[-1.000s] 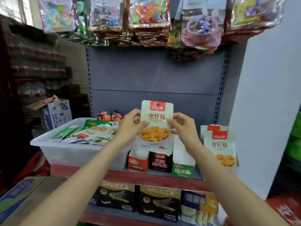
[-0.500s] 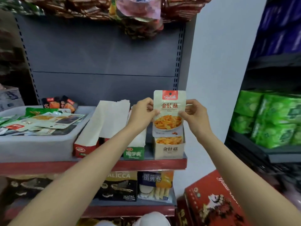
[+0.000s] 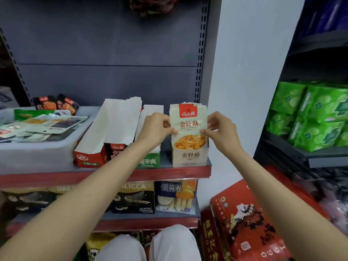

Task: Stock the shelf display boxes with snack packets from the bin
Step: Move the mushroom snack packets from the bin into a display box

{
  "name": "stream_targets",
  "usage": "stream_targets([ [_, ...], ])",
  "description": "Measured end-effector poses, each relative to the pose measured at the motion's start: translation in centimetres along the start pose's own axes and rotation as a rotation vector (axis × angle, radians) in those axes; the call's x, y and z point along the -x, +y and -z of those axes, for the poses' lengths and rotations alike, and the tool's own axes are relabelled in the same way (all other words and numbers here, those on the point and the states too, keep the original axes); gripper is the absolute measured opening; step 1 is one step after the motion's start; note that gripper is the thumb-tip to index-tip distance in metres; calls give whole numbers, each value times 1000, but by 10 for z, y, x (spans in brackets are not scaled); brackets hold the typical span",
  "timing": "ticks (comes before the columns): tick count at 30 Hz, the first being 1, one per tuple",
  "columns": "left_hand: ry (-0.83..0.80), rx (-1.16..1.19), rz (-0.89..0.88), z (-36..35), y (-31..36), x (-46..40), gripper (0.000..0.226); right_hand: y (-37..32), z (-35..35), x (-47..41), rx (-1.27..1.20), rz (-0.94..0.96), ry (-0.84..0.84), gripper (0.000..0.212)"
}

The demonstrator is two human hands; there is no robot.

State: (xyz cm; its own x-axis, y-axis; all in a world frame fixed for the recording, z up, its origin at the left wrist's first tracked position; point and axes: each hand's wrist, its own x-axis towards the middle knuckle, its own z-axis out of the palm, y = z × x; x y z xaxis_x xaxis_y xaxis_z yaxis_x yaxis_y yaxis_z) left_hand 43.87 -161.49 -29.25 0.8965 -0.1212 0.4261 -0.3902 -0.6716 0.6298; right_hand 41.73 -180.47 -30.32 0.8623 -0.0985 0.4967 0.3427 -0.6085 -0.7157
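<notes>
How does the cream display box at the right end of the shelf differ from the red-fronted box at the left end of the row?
The cream display box has a beige front; the red-fronted box is red with a green strip. The cream display box is receiving a packet, pinched by the left hand and right hand; the red-fronted box shows only white inner walls, contents unseen. Both stand open-topped on the same shelf.

Left hand (image 3: 157,129) and right hand (image 3: 220,129) pinch a mushroom snack packet (image 3: 188,127) by its side edges, its bottom inside the beige display box (image 3: 190,157) on the shelf (image 3: 105,175).
</notes>
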Motion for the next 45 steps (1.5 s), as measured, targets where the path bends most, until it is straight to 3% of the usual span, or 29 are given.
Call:
stream_targets([
  [8, -55, -69, -22, -6, -4, 3, 19, 0, -7, 1, 170, -31, -66, 23],
  [11, 25, -11, -25, 2, -3, 5, 22, -8, -11, 6, 233, 42, 68, 45],
  [14, 156, 56, -41, 20, -5, 9, 25, -27, -21, 13, 287, 259, 220, 41],
  [21, 262, -33, -95, 85, -45, 27, 13, -92, -92, 6, 236, 451, -160, 30],
  [27, 386, -201, 79, 169, -130, 41, 14, -148, -187, -2, 125, 499, -311, 27],
  [30, 310, -293, 174, 209, -171, 41, 24, -174, -233, -12, 138, 499, -377, 31],
  [37, -29, -384, 305, 263, -243, 36, 70, -207, -307, -43, 375, 413, -672, 65],
  [40, -99, -255, 320, 263, -254, 35, 77, -207, -326, -49, 385, 435, -777, 51],
  [42, -94, -207, 324, 261, -257, 34, 82, -206, -331, -47, 395, 513, -708, 36],
  [45, -17, -202, 265, 263, -262, 34, 50, -202, -331, -43, 283, 542, -500, 31],
])
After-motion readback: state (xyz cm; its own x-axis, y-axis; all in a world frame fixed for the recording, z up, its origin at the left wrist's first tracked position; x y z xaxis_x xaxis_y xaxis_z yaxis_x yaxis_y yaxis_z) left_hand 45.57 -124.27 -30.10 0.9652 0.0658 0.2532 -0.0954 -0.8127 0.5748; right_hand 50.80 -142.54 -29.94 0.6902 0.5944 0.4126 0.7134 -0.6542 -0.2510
